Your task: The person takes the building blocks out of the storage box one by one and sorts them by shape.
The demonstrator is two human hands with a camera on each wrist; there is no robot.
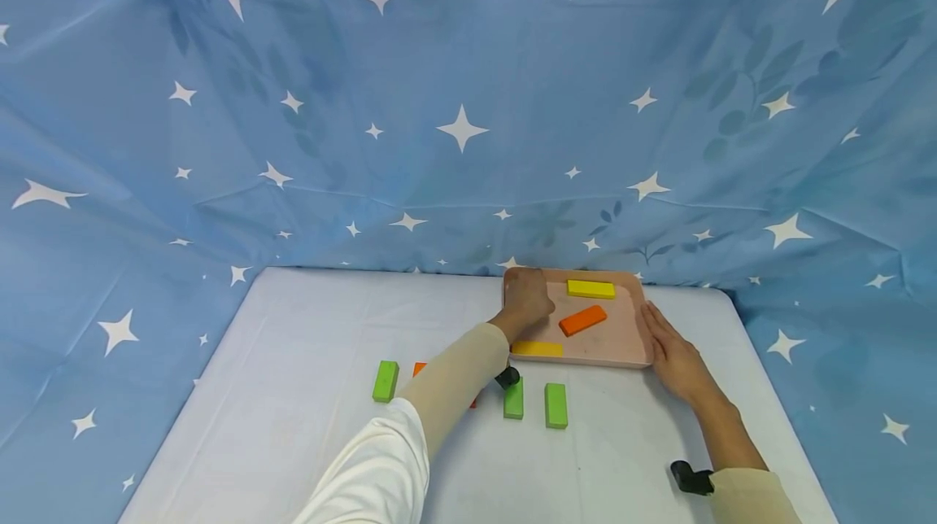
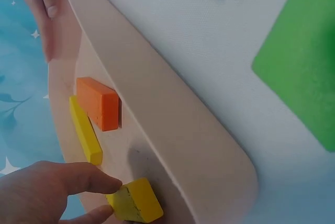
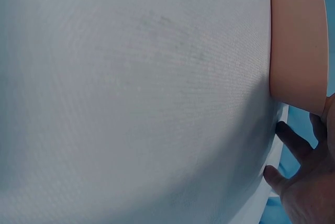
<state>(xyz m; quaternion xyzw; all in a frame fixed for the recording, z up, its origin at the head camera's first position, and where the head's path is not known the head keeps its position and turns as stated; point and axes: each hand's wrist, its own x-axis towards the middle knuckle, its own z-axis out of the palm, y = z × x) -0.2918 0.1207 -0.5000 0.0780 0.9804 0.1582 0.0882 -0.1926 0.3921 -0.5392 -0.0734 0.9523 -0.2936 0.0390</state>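
- Head view: the left hand (image 1: pixel 525 296) is reaching over the pink tray (image 1: pixel 629 345) at its 10 o'clock corner, and whether the fingers are spread or pinching cannot be told here. The right hand (image 1: pixel 673 357) is lying with straight fingers pressed together against the tray's 3 o'clock rim. A yellow block (image 1: pixel 590 289) is lying at the tray's 12 o'clock, an orange block (image 1: pixel 582 320) in the middle, and another yellow block (image 1: pixel 538 349) at 7 o'clock. Three green blocks (image 1: pixel 555 405) are lying on the white tabletop (image 1: pixel 293 345) at 6 o'clock from the tray.
- Left wrist view: the left hand (image 2: pixel 49 190) is pinching the near yellow block (image 2: pixel 135 200) between thumb and forefinger inside the tray (image 2: pixel 172 130).
- Right wrist view: the right hand (image 3: pixel 303 182) is resting with spread fingers on the tabletop (image 3: pixel 131 93), at 6 o'clock from the tray (image 3: pixel 296 41).
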